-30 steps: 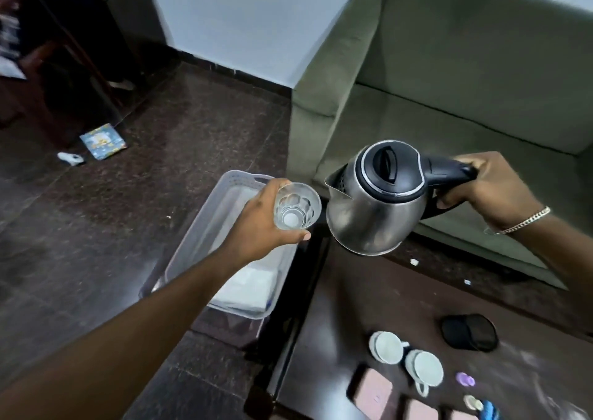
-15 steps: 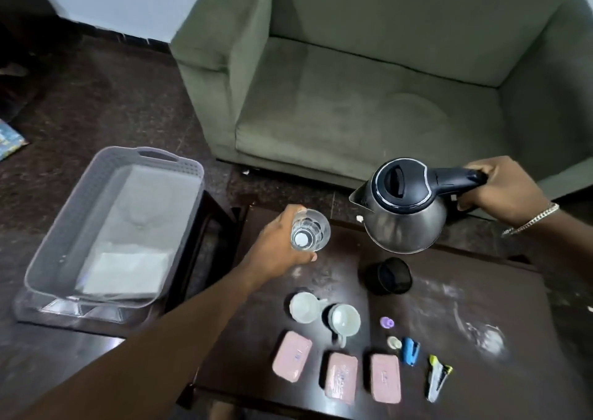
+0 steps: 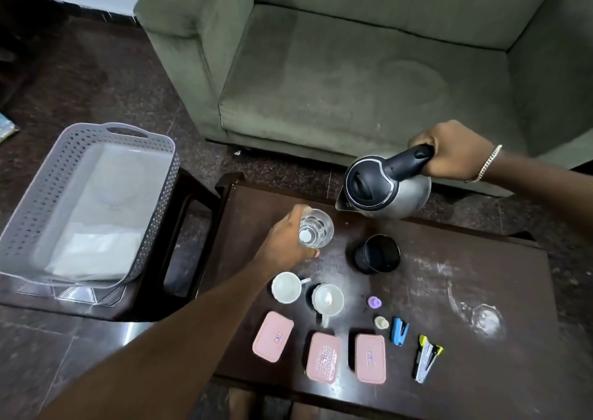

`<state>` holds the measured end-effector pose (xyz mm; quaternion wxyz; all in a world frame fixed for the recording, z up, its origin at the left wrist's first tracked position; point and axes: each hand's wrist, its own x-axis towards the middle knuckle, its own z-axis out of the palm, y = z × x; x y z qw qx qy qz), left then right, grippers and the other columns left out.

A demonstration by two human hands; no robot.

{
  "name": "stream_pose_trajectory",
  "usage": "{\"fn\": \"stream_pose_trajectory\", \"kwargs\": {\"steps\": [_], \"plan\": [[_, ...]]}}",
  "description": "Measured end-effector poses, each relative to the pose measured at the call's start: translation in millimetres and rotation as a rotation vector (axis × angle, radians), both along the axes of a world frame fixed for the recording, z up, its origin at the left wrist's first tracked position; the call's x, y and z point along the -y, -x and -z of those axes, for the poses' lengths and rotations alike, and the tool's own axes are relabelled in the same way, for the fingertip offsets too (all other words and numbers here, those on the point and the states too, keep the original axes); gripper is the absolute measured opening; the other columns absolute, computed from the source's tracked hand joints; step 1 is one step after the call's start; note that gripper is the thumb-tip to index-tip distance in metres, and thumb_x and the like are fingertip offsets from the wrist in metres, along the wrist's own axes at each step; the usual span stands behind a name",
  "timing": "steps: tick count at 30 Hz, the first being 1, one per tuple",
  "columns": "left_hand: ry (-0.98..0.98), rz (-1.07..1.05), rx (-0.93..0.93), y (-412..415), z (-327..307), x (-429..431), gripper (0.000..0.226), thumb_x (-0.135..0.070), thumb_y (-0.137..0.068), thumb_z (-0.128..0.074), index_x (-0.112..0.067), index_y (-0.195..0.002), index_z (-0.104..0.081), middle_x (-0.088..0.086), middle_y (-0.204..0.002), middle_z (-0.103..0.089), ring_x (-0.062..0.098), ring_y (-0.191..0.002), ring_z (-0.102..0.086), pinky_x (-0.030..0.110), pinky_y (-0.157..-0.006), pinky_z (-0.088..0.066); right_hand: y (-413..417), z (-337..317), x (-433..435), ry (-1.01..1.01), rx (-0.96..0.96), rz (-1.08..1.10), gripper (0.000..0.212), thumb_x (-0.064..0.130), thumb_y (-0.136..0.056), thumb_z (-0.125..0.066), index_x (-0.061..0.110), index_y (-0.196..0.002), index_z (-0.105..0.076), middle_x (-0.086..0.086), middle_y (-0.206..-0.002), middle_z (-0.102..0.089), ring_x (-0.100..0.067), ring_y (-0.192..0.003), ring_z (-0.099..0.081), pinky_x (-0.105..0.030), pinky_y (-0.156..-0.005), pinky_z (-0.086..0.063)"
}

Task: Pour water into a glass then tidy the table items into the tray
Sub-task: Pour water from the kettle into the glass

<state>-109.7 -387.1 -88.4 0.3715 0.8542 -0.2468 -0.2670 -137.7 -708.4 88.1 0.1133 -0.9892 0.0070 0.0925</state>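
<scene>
Glass [image 3: 316,229] is sitting in left hand [image 3: 285,239]; kettle [image 3: 383,188], right hand [image 3: 452,155] gripping handle, is tilting spout leftward, just right of rim.

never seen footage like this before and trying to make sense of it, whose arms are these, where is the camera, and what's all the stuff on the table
There is no machine here. The camera sits on a person's head and looks down, so the two arms are that person's own.

The left hand holds a clear drinking glass. The right hand grips the black handle of a steel electric kettle, tipped with its spout towards the glass.

On the dark wooden table lie a black cup, two white mugs, three pink lidded boxes, two small staplers and two little caps.

The grey perforated plastic tray waits on a side stand to the left. Behind is a green sofa.
</scene>
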Motion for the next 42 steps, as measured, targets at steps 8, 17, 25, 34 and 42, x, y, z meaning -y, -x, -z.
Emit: {"fn": "stream_pose_trajectory", "kwargs": {"steps": [8, 17, 25, 34, 42], "plan": [[0.022, -0.003, 0.001, 3.4, 13.8, 6.4, 0.084, -0.026, -0.059, -0.092, -0.034, -0.124, -0.04, -0.011, -0.119, -0.061, 0.018, -0.105, -0.062, 0.031, -0.088, -0.05, -11.3, 6.2, -22.3, 0.07, -0.01, -0.08, 0.019, 0.005, -0.06, -0.063, 0.014, -0.054, -0.047, -0.008, -0.049, -0.052, -0.033, -0.049, -0.045, -0.038, -0.048, -0.042], [0.056, -0.014, -0.037, 13.8, 22.6, 3.9, 0.08, -0.02, -0.06, -0.091, -0.025, -0.124, -0.044, -0.005, -0.117, -0.064, 0.021, -0.106, -0.063, 0.039, -0.093, -0.052, -8.9, 7.0, -52.5, 0.241, -0.037, -0.148, 0.008, 0.026, -0.052, -0.047, 0.021, -0.057, -0.044, -0.002, -0.052, -0.048, -0.034, -0.055, -0.047, -0.027, -0.051, -0.033], [0.071, -0.021, -0.042, 16.4, 29.2, 6.2, 0.081, -0.018, -0.058, -0.092, -0.021, -0.125, -0.046, -0.002, -0.119, -0.065, 0.024, -0.109, -0.063, 0.042, -0.094, -0.052, -4.2, 6.5, -66.3, 0.323, -0.001, -0.197, 0.011, 0.029, -0.05, -0.044, 0.021, -0.058, -0.046, 0.007, -0.048, -0.035, -0.034, -0.054, -0.041, -0.025, -0.049, -0.028], [0.062, -0.028, -0.052, 13.5, 41.9, 5.3, 0.085, -0.02, -0.054, -0.094, -0.026, -0.124, -0.045, -0.005, -0.117, -0.066, 0.022, -0.108, -0.064, 0.042, -0.095, -0.052, -5.3, 15.3, -72.6, 0.396, -0.027, -0.155, 0.023, 0.03, -0.051, -0.042, 0.018, -0.066, -0.055, -0.003, -0.057, -0.045, -0.04, -0.062, -0.06, -0.028, -0.054, -0.036], [0.06, -0.008, -0.054, 9.0, 50.2, 6.2, 0.087, -0.02, -0.054, -0.095, -0.025, -0.125, -0.045, -0.004, -0.121, -0.063, 0.025, -0.111, -0.061, 0.045, -0.097, -0.051, -9.0, 17.5, -73.3, 0.408, -0.058, -0.162, 0.015, 0.031, -0.052, -0.041, 0.022, -0.062, -0.048, -0.01, -0.061, -0.055, -0.042, -0.062, -0.061, -0.029, -0.054, -0.039]]}}
